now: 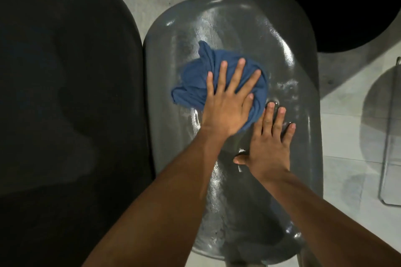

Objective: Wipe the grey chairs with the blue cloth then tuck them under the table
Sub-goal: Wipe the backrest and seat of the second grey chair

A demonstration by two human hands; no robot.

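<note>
A glossy grey chair (238, 28) fills the middle of the head view, seen from above. A crumpled blue cloth (195, 80) lies on its seat. My left hand (227, 102) presses flat on the cloth with straight, spread fingers. My right hand (269, 143) rests flat on the bare seat just right of the cloth, fingers straight, its fingertips touching the cloth's edge.
A large dark chair or seat (65, 93) stands directly to the left, touching the grey chair's edge. A round black surface (342, 2) sits at the upper right. A thin metal frame (390, 136) stands on the pale tiled floor at the right.
</note>
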